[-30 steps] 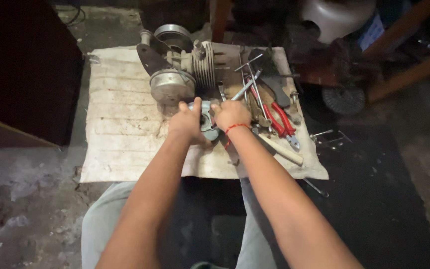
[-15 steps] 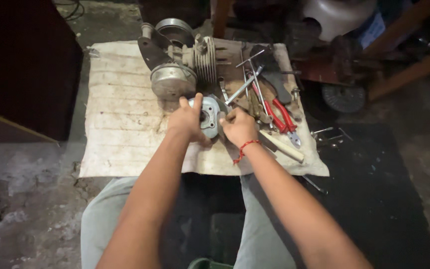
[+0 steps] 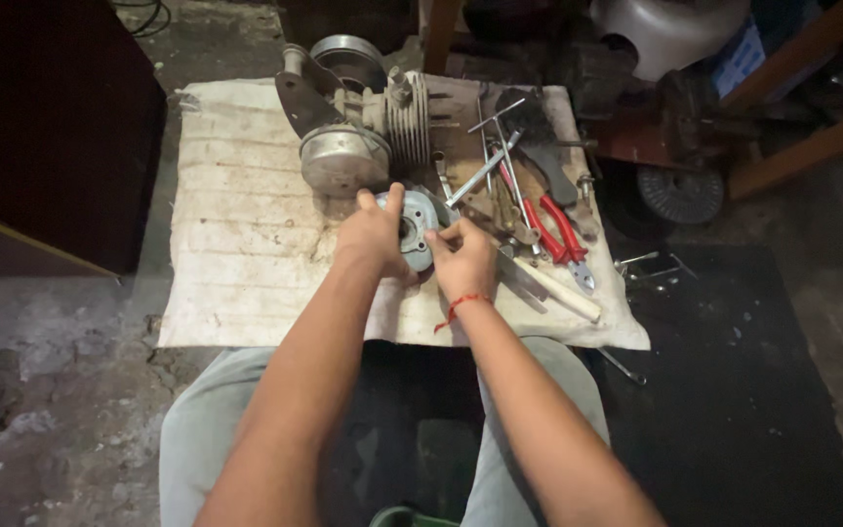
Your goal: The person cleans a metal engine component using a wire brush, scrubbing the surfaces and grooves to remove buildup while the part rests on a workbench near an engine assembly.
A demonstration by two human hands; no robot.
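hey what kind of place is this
Probably a small repair workshop, working on the floor: a stripped engine lies on a stained cloth, with red-handled pliers and other hand tools beside it on rough concrete.

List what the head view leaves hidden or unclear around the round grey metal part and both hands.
- Round grey metal part: its left and lower edges lie under the left hand and right hand.
- Right hand's palm side: turned away, so its grip is unclear.
- Pile of metal hand tools: overlapping and dim, single pieces hard to separate.
- Finned grey engine: far side in shadow.
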